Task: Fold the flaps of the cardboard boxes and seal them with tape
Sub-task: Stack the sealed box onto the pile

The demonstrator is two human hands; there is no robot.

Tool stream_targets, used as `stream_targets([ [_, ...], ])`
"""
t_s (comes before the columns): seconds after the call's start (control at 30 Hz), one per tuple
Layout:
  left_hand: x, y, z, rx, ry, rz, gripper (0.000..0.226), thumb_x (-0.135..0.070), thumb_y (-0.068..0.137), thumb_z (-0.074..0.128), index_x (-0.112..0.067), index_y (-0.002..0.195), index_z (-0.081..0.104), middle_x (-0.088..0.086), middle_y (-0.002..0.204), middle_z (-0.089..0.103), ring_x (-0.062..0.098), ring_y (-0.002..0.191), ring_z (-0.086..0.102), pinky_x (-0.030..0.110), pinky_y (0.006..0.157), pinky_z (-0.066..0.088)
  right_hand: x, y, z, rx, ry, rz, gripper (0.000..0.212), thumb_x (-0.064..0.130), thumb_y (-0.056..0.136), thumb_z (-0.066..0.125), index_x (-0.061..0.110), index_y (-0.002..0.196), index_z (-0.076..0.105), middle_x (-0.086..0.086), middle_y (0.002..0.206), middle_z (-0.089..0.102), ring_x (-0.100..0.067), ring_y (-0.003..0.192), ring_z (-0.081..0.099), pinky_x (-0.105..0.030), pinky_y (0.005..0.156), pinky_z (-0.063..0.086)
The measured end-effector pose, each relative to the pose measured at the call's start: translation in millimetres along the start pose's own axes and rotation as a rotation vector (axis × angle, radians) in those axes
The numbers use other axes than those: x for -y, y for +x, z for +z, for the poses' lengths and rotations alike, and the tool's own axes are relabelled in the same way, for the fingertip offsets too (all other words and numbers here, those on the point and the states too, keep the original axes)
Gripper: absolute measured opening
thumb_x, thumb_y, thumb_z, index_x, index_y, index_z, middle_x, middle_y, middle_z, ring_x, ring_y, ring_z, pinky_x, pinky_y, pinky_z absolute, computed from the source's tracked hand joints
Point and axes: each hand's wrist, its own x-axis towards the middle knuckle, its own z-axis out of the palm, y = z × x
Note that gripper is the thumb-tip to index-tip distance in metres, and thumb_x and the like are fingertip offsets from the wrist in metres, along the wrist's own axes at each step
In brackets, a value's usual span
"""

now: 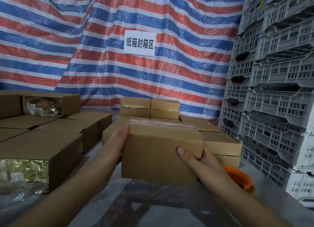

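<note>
I hold a closed cardboard box point(159, 152) in the air between both hands, above the grey desk point(265, 182). My left hand point(117, 141) lies flat along its left side, fingers straight and together. My right hand point(197, 158) grips the right end, thumb curled onto the near face, the other fingers hidden behind. Clear tape point(163, 123) runs along the box's top seam. Left of me stand open boxes point(51, 146); the nearest shows shiny plastic-wrapped goods point(22, 172) in its open end, and another box further back point(51, 105) shows the same sort of packet. Behind my box is a stack of sealed boxes point(149, 107), taped across the front. An orange tape dispenser point(239, 177) lies at my right wrist. Grey plastic crates point(271, 94) are piled on the right; what they hold I cannot tell.
</note>
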Motion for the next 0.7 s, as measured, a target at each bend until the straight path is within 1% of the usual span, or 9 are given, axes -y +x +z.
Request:
stream_targets([
  [0.13,-5,3,0,0.088,0.090,-0.019,0.056,-0.077,0.064,0.053,-0.054,0.115,0.052,-0.006,0.135,0.051,0.019,0.121,0.052,0.044,0.109,0.038,-2,-1,-3,-0.018,-0.022,0.082,0.070,0.074,0.053,0.066,0.047,0.116,0.057,0.029,0.097,0.071,0.007,0.089,0.067,-0.010,0.067,0.052],
  [0.2,2,3,1,0.098,0.151,0.004,0.075,-0.078,0.059,0.054,-0.052,0.129,0.046,-0.013,0.133,0.048,0.017,0.124,0.048,0.042,0.108,0.036,-3,1,-5,-0.074,-0.013,0.128,0.071,0.077,0.050,0.064,0.042,0.112,0.060,0.018,0.097,0.074,-0.003,0.090,0.069,-0.019,0.072,0.055],
  [0.27,1,5,5,0.091,0.168,0.050,0.080,-0.075,0.059,0.054,-0.053,0.135,0.041,-0.030,0.120,0.049,0.002,0.113,0.050,0.031,0.095,0.039,2,7,-10,-0.114,-0.004,0.164,0.084,0.084,0.048,0.065,0.035,0.116,0.063,0.010,0.105,0.074,-0.013,0.099,0.069,-0.035,0.087,0.056],
  [0.33,-9,12,14,0.116,0.153,0.096,0.052,-0.071,0.063,0.054,-0.064,0.114,0.045,-0.052,0.095,0.048,-0.020,0.089,0.048,0.019,0.077,0.038,15,21,-19,-0.089,0.048,0.196,0.096,0.089,0.047,0.070,0.032,0.125,0.062,0.005,0.110,0.075,-0.019,0.102,0.071,-0.045,0.094,0.056],
  [0.37,-15,18,21,0.114,0.140,0.099,0.041,-0.069,0.067,0.054,-0.064,0.106,0.046,-0.054,0.087,0.048,-0.024,0.082,0.048,0.016,0.072,0.036,25,31,-25,-0.068,0.083,0.213,0.100,0.088,0.046,0.073,0.032,0.127,0.061,0.004,0.112,0.075,-0.021,0.102,0.072,-0.046,0.094,0.056],
  [0.43,-25,44,38,0.079,0.100,0.146,0.039,-0.062,0.079,0.052,-0.054,0.117,0.046,-0.039,0.100,0.053,-0.014,0.090,0.053,0.017,0.070,0.038,46,59,-42,-0.032,0.159,0.225,0.095,0.084,0.051,0.073,0.029,0.128,0.062,0.000,0.113,0.075,-0.022,0.101,0.073,-0.045,0.093,0.056],
  [0.53,-40,94,76,-0.001,0.024,0.204,0.034,-0.049,0.097,0.048,-0.036,0.127,0.042,-0.014,0.113,0.053,0.011,0.106,0.055,0.035,0.090,0.049,69,106,-70,-0.076,0.263,0.156,0.063,0.075,0.079,0.059,0.030,0.123,0.065,0.000,0.111,0.075,-0.021,0.103,0.072,-0.045,0.090,0.056],
  [0.63,-46,154,112,-0.011,-0.019,0.187,0.034,-0.055,0.097,0.043,-0.036,0.126,0.043,-0.005,0.118,0.054,0.019,0.111,0.054,0.047,0.102,0.044,64,149,-98,-0.214,0.288,0.080,0.033,0.055,0.093,0.053,0.029,0.111,0.064,0.004,0.099,0.070,-0.020,0.091,0.067,-0.037,0.061,0.056],
  [0.7,-46,195,137,-0.016,-0.015,0.145,0.049,-0.061,0.093,0.043,-0.032,0.133,0.043,-0.001,0.124,0.054,0.023,0.116,0.052,0.048,0.105,0.041,48,181,-116,-0.272,0.268,0.060,0.024,0.044,0.094,0.052,0.026,0.105,0.063,0.003,0.092,0.066,-0.024,0.089,0.062,-0.042,0.070,0.051],
])
